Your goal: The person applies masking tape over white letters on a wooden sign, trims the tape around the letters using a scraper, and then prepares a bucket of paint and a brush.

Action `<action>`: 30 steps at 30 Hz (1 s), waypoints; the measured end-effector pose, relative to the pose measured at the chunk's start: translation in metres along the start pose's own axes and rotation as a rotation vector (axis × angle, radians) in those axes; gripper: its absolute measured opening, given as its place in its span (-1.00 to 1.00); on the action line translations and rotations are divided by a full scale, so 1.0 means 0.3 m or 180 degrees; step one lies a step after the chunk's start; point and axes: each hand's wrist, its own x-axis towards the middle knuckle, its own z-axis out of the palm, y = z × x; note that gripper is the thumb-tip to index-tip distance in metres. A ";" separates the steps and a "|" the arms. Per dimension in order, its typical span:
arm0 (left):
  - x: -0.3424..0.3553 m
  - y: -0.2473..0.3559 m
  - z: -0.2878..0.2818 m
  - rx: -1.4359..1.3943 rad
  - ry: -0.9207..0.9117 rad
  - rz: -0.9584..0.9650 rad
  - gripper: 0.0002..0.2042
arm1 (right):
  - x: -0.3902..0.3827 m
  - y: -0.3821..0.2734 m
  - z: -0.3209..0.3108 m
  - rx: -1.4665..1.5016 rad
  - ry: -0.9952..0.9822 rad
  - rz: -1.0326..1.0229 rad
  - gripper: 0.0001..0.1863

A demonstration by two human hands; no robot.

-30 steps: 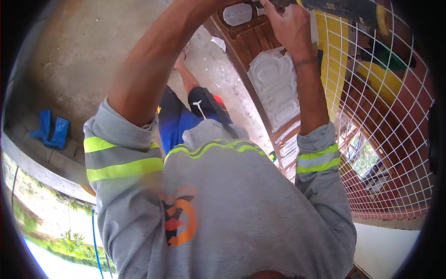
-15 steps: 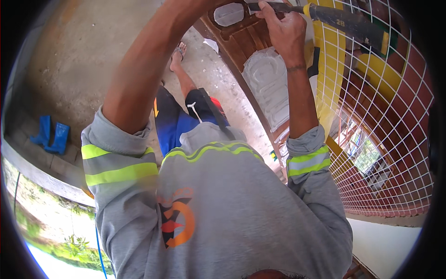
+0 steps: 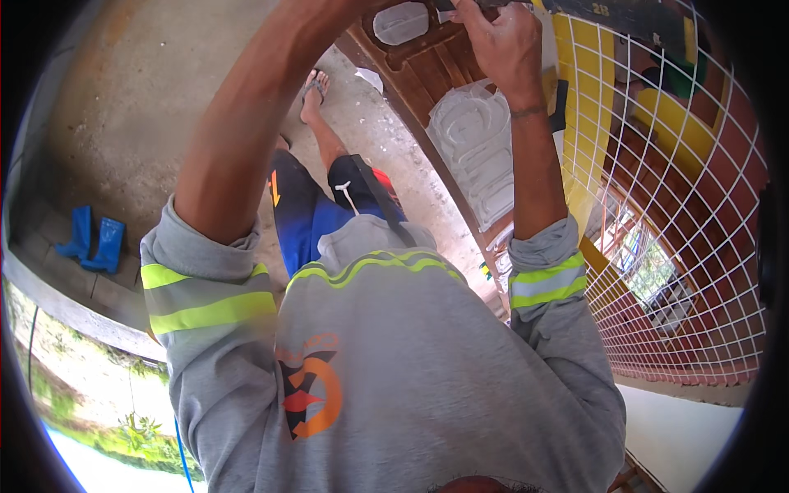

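Observation:
Both my arms reach up to the top of the head view, in grey sleeves with yellow reflective bands. My right hand (image 3: pixel 503 43) is curled around the end of a dark long bar (image 3: pixel 633 23) that runs right along the top edge, just above a white wire mesh (image 3: pixel 666 214). My left forearm (image 3: pixel 246 140) rises to the top edge, where the hand is cut off from sight. Below the hands lie a brown wooden frame (image 3: pixel 423 70) and a white moulded panel (image 3: pixel 477 152).
A yellow panel (image 3: pixel 579 131) stands behind the mesh. My sandalled foot (image 3: pixel 313 86) is on the concrete floor (image 3: pixel 140 107). A pair of blue boots (image 3: pixel 94 238) sits by a low ledge at left, with greenery beyond.
My right hand and the dark bar have shifted up toward the top edge of the view. My arms stay raised, and the mesh now fills more of the right side.

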 end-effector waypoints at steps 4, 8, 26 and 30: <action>0.004 -0.010 0.034 0.0153 0.0152 0.0003 -0.46 | 0.008 -0.048 -0.012 -0.0058 -0.0069 0.0055 -0.82; -0.002 -0.005 0.020 0.0196 0.0449 0.0036 -0.46 | 0.026 -0.026 -0.010 -0.0204 -0.0178 -0.0327 -0.84; -0.024 -0.002 -0.009 0.0153 0.0033 -0.0057 -0.38 | 0.069 -0.011 -0.022 -0.1080 -0.0627 -0.0765 -0.80; -0.019 0.012 -0.005 0.0345 0.0106 -0.0056 -0.37 | 0.040 0.028 -0.026 -0.0838 -0.0577 -0.0627 -0.82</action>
